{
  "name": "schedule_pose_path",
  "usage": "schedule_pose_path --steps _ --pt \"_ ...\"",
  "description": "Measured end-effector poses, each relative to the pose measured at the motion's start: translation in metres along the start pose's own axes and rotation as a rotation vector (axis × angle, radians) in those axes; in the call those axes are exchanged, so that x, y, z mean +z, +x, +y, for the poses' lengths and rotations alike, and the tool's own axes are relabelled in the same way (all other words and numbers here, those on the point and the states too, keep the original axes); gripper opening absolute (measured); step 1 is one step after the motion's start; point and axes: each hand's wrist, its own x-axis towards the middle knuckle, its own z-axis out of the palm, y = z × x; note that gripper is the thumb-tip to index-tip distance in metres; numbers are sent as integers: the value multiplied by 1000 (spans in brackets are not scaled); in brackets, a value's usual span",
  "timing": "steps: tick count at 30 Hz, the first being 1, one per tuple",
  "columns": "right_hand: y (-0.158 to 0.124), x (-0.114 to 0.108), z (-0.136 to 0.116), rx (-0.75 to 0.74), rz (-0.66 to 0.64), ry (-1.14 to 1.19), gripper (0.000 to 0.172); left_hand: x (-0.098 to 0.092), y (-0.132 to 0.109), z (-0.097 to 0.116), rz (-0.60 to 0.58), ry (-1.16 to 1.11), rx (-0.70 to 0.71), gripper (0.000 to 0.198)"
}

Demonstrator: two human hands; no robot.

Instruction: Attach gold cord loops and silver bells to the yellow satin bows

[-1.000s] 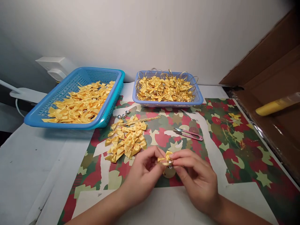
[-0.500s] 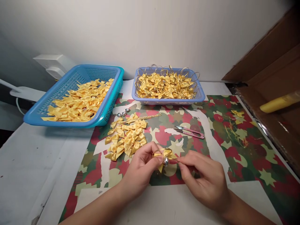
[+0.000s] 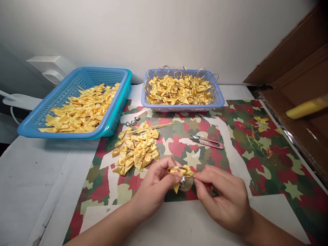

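"Currently, how far along is the yellow bow [image 3: 189,170]?"

"Judged unfinished. Lower centre: left hand [image 3: 157,184] pinches it, with bell [image 3: 182,180] and looped gold cord [image 3: 176,167]; right hand [image 3: 222,198], thumb and forefinger closed at its right edge, apparently grips the cord."

"Remaining?"

"Centre left: bow pile [image 3: 139,153], loose cords [image 3: 164,125], loose bells [image 3: 133,122]. Upper centre: basket [image 3: 184,108] of looped bows [image 3: 166,81], presumably complete."

The left hand [image 3: 157,186] pinches a yellow bow [image 3: 189,169] with a silver bell [image 3: 182,180] and a looped gold cord [image 3: 176,167], while the right hand [image 3: 224,194] pinches at the bow's right edge. Beyond are loose bows [image 3: 138,148], pink snips [image 3: 214,143] and a bow-filled lilac basket [image 3: 183,108].
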Motion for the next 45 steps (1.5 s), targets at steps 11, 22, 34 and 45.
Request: schedule_pose_path --steps 11,22,34,45 --pt "0 -6 0 -8 37 -2 19 0 -3 -1 -9 281 275 22" --pt "-2 -6 0 -8 5 42 22 -3 -11 6 51 895 674 19" --pt "-3 -6 1 -9 0 60 24 1 -12 9 34 984 753 24" --pt "-2 -7 5 42 -61 180 23 -1 -11 5 -12 547 401 20"
